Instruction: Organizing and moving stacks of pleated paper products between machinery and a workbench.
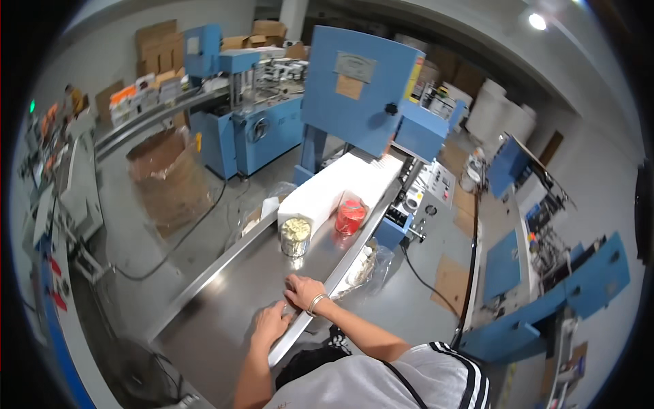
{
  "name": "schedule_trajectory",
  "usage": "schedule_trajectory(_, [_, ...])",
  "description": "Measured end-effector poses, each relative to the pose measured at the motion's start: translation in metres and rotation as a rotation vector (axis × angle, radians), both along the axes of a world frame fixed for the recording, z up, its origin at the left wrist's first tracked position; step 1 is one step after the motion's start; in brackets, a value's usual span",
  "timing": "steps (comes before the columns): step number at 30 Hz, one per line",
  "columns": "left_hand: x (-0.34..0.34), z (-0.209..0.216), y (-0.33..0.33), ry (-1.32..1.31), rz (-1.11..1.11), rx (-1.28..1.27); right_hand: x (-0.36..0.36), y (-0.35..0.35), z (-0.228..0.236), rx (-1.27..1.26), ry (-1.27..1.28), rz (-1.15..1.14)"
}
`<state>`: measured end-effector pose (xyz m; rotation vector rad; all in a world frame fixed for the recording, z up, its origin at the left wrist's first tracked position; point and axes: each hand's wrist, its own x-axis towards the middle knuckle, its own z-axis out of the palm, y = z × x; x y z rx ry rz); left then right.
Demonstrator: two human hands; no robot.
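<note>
- A round container of pale, crumpled-looking pieces [295, 238] stands upright on a steel worktable [231, 293], just beyond a worker's fingertips, apparently parked within easy reach
- Farther along, near the right-hand rail, a red container [350, 218] stands upright, apart from the first, the two perhaps spaced so either can be picked up alone
- The right hand [304, 293], a bracelet at its wrist, rests low by the near rail, fingers bent; whether they pinch anything cannot be told
- The left hand [271, 323] sits just beside it, fingers curled toward the right wrist, its grip, if any, hidden; both seem to lean on the steel for support
- Behind the containers, a white slab-like piece [340, 183] runs toward a blue machine [361, 88], probably placed there to line the surface
</note>
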<state>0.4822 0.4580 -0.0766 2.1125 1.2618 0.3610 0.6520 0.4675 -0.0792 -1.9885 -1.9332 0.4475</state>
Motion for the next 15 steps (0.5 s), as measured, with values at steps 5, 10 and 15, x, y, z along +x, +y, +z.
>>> schedule_trajectory(5, [0.012,0.006,0.005,0.005,-0.05,0.038,0.007,-0.003,0.002,0.176,-0.094,-0.061])
schedule_trajectory(10, [0.005,0.009,0.004,0.008,-0.004,0.011,0.0,-0.002,0.001,0.09,-0.109,-0.052])
schedule_trajectory(15, [0.0,0.0,0.01,-0.035,-0.04,-0.008,0.002,-0.002,0.003,0.05,-0.101,-0.039])
